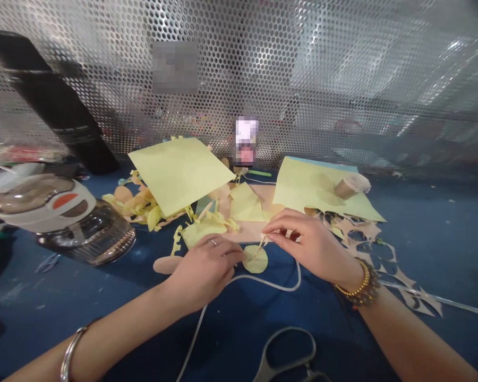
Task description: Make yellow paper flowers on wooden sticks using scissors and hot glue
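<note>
right fingers: the thumb and forefinger of the right hand (313, 246) close narrowly on a thin wooden stick (259, 247), pinching it near its top; these right fingers (276, 233) hold it tilted over the disc.
left fingers: the left hand (205, 273), with a ring on it, lies curled just beside the disc; the left fingers (231, 253) reach its edge, but whether they press it or only sit close is hard to tell.
task thing: a pale yellow paper disc (255, 259) lies flat on the blue table (442, 228), between both hands, with the stick's lower end at its middle.
done: paper shapes are already cut; yellow scraps (135, 204) and a lacy peach offcut (366, 233) lie about.
left to do: a yellow paper sheet (179, 175) and another yellow sheet (322, 191) lie largely whole; a peach card (247, 231) sits behind the hands.
nearby: steel scissors (287, 353) lie near the lower edge, a white cable (263, 284) curves past the hands, and a glass jar (87, 236) stands at left.
hidden: the stick's tip and any join with the disc are too small to make out; two blurred patches cover things behind.
</note>
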Demonstrator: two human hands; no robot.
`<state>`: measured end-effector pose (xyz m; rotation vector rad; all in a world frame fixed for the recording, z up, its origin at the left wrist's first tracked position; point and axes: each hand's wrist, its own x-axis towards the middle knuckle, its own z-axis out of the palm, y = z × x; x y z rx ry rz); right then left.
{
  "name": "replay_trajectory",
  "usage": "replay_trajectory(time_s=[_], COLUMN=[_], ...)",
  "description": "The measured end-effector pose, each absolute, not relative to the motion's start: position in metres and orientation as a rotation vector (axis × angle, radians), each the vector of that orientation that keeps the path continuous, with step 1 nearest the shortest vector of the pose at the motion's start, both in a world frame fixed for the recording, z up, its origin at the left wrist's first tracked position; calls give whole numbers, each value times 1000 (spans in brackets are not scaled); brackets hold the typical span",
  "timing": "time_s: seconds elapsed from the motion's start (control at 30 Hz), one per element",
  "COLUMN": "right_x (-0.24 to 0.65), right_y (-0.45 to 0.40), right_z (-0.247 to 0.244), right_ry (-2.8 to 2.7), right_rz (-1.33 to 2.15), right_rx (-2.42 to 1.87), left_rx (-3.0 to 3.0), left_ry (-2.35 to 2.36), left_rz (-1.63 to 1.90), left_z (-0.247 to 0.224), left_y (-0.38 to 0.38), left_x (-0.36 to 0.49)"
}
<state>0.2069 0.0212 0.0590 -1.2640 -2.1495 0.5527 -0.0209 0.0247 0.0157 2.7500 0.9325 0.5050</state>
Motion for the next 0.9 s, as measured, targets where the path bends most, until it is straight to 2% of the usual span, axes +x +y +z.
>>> replay_trajectory(time_s=[0.17, 0.43, 0.9], right_x=[205, 205, 206], right_y=[21, 21, 20], right_z=[59, 56, 60], right_ry=[-2158, -2161, -2124], right_rz=[558, 534, 556], right_rx=[-1261, -1244, -1301], left_rx=[2540, 2328, 2331], left_ry=[1110, 1086, 939], left_rz=[801, 798, 929], left_z=[40, 33, 18], left_y=[38, 49, 48], left_x=[-6, 11, 10])
